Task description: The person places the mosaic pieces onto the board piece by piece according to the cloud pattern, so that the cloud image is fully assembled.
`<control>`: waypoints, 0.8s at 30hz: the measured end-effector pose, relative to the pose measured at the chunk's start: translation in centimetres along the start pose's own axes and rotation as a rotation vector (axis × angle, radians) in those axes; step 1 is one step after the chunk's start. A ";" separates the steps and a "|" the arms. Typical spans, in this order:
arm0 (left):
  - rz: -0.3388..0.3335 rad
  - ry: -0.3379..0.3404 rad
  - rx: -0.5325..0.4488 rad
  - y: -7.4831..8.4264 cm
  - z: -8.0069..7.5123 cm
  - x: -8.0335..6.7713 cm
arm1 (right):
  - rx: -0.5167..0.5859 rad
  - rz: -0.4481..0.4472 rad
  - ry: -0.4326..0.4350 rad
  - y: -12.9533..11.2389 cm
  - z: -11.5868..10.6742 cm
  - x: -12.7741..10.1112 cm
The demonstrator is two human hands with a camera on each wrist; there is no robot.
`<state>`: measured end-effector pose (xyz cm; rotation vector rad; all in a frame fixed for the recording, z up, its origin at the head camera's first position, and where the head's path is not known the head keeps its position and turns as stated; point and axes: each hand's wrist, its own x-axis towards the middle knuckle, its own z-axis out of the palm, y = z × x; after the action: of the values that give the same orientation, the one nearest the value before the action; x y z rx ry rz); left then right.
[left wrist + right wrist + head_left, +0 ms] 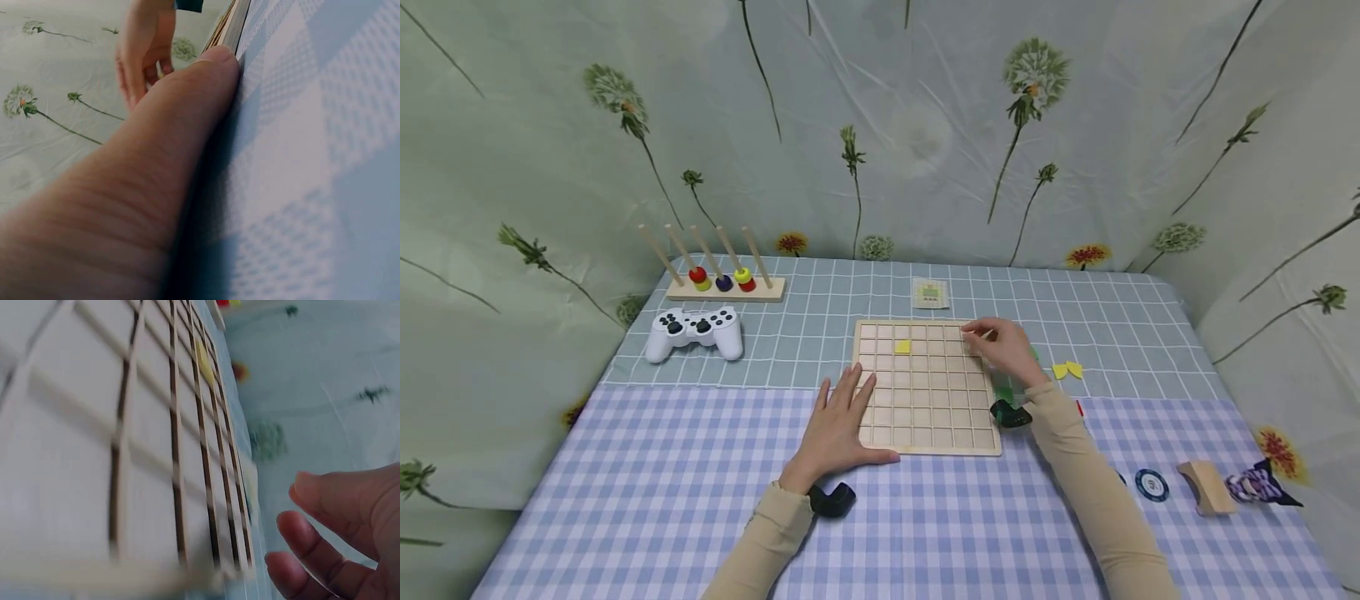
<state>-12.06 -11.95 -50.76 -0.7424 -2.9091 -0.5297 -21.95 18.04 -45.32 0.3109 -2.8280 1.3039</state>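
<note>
Grid board [942, 421]: wooden, lying flat on the desk [625, 500], in front of the person
Left hand [837, 433]: released, fingers spread over the board's left edge, thumb at its near edge
Right hand [1009, 352]: thumb and fingers bent toward each other at the board's far right corner; cannot tell whether anything is grasped between them
Yellow tile [902, 347]: set on the board, toward its far left corner
Yellow pieces [1075, 369]: two, side by side on the desk, right of the right hand
Green pieces [1004, 394]: by the board's right edge, partly hidden by the right hand and wrist
Card [930, 293]: just beyond the board's far edge
Peg stand [726, 294]: far left, red, yellow and dark blue rings on its pegs
Game controller [696, 327]: white, nearer than the peg stand
Right side of desk: round chip [1152, 485], wooden block [1208, 487] and small figure [1257, 485], in a row
</note>
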 end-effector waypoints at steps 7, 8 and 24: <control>0.021 0.026 -0.004 -0.1 0.1 0.0 | -0.164 0.048 0.031 2.7 -3.2 -0.2; 0.021 0.026 -0.002 -0.1 0.1 0.0 | -0.182 0.043 0.027 3.2 -3.4 -0.2; 0.018 0.014 -0.002 0.0 -0.1 0.0 | -0.212 0.142 -0.060 5.3 -4.0 0.3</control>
<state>-12.04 -11.94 -50.69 -0.7609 -2.8865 -0.5343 -23.47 24.36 -46.63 0.1485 -3.0538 1.0153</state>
